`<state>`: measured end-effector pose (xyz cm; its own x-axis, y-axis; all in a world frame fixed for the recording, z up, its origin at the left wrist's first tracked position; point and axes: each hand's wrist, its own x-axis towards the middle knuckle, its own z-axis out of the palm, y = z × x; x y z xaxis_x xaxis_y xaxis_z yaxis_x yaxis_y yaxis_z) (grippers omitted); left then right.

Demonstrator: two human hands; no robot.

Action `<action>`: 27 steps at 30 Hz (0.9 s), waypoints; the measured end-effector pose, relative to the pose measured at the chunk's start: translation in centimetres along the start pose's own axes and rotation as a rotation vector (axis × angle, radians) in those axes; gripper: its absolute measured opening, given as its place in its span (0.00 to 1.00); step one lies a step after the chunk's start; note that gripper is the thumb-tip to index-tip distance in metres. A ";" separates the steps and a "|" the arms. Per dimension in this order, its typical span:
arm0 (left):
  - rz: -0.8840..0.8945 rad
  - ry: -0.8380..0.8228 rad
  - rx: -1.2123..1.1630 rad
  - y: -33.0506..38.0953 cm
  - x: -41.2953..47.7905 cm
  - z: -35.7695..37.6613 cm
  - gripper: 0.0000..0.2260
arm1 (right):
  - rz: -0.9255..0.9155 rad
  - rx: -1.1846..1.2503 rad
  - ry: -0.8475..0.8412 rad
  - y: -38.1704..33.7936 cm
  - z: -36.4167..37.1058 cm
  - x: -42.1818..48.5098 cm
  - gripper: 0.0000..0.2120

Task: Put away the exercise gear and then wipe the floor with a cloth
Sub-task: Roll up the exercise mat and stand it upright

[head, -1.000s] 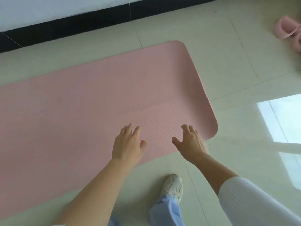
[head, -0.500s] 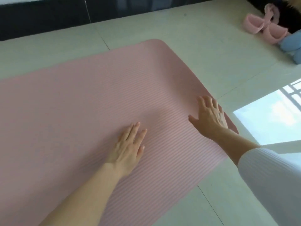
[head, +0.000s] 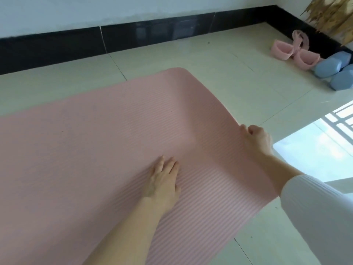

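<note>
Barely begun, the mat (head: 107,142) lay flat on the floor (head: 219,60), right hand (head: 257,139) pinching its end edge, left hand (head: 164,180) spread flat on it, 2 dumbbells (head: 336,69) out, wiping not started.

pale tiled floor (head: 219,60), pink ribbed exercise mat (head: 86,140) spread flat across most of it, pink resistance loops (head: 294,49) and two blue dumbbells (head: 336,69) sitting far right by the wall

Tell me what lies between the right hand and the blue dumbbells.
Only bare floor tile between the right hand and the blue dumbbells, per the head view.
</note>
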<state>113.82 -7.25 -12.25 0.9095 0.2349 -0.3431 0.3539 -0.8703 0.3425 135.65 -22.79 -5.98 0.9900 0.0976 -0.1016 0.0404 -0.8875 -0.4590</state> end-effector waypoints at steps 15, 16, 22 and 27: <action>-0.009 0.309 -0.299 4.0 2.2 -2.3 0.25 | -0.162 -0.104 -0.509 -2.6 2.1 -5.2 0.40; -0.024 0.296 -0.284 3.9 2.3 -2.1 0.25 | -0.196 -0.156 -0.465 -2.7 2.1 -5.5 0.35; -0.116 0.289 -0.788 4.1 3.5 -4.2 0.24 | -0.477 -0.407 -0.254 -4.4 2.3 -7.8 0.22; -0.364 0.340 -1.429 3.0 4.0 -7.1 0.31 | -0.656 -0.397 -0.266 -4.5 3.2 -9.9 0.18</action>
<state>120.07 -5.86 -6.38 0.6628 0.5986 -0.4498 0.2904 0.3482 0.8913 125.19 -18.36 -5.75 0.6845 0.7133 -0.1503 0.6962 -0.7008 -0.1555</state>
